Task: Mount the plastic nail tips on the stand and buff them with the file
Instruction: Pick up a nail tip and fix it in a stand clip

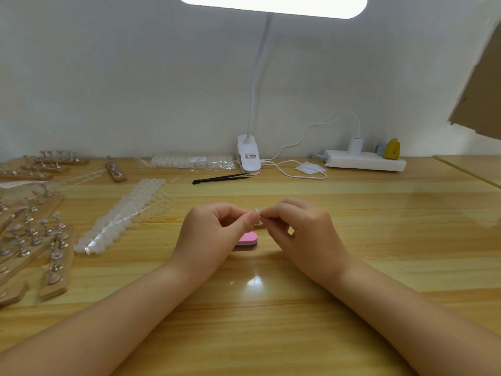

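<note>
At the middle of the wooden table (379,240), the person's two hands meet above the surface, fingertips together. The left hand (214,232) and the right hand (303,229) both pinch a small clear nail tip (257,213) between thumb and forefinger; whether a stand piece is held with it is too small to tell. Just below the hands, partly hidden by the left hand, a pink and purple file (248,240) lies flat on the table. To the left lies a long strip of clear nail tips (127,215), running diagonally, and further left a cluster of wooden stands (54,256) with metal holders is spread along the table's edge. More wooden stands (116,169) sit near the back wall. A bagged pack of nail tips (189,161) rests at the back, beside the clamp base of a white desk lamp (248,156). Black tweezers (221,179) lie in front of that pack. A white power strip (364,160) sits at the back right, with a white cable (295,169) looping across the table.
</note>
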{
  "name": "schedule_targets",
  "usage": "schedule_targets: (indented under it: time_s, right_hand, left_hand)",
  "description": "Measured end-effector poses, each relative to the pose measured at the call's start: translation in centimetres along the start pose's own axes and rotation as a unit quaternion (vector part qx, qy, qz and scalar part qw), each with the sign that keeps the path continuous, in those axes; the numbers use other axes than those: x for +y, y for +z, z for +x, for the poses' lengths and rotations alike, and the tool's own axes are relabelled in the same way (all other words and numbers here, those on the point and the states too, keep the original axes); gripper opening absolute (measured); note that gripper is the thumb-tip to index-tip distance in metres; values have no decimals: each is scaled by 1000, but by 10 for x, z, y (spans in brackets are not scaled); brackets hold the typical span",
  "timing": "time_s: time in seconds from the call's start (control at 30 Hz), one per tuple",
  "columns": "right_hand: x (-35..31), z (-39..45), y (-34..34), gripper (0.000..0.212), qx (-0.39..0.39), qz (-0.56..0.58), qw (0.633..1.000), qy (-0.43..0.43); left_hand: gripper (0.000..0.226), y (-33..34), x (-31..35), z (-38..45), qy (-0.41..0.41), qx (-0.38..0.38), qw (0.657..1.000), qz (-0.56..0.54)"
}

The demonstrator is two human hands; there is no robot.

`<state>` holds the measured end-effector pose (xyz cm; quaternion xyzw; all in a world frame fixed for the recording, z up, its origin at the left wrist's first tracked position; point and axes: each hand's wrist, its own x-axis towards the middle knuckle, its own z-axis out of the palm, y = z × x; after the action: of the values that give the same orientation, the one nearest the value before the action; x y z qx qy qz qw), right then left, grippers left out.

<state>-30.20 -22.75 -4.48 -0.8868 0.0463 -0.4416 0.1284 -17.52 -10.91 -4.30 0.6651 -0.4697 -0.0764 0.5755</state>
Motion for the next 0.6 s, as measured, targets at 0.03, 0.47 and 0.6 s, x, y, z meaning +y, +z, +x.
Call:
schedule_targets:
  time_s: [0.03, 0.47, 0.6]
  right_hand:
    - [0, 0, -1, 7, -8, -5, 1000, -10]
    - [1, 0, -4, 3, -50, -13, 999, -12]
    - [6, 0, -3, 2, 4, 22, 996, 82]
  left_hand:
    - [8, 0, 0, 0, -5, -7, 1000, -1]
    - [7, -1, -3, -1, -7, -15, 1000, 1]
    - [8, -2, -3, 0, -1, 1, 1000, 4]
